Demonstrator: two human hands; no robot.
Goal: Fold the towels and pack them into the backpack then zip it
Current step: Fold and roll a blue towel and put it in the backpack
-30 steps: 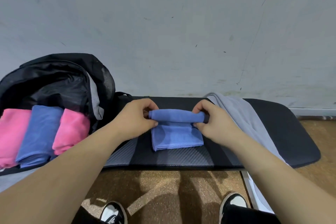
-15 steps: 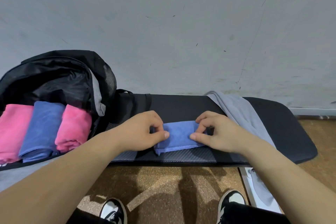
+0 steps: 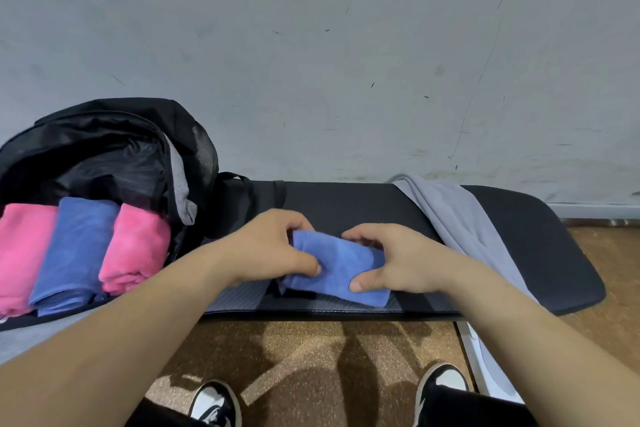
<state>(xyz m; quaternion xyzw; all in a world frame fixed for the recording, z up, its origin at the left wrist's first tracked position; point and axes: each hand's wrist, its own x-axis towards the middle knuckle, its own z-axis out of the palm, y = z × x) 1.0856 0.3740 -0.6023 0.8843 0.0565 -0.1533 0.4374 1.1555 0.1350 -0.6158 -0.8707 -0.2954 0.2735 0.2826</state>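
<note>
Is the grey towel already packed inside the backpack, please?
No, the grey towel lies draped across the bench, outside the backpack.

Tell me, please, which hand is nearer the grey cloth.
Right. The right hand sits just beside the grey cloth; the left hand is farther off, across the blue towel.
</note>
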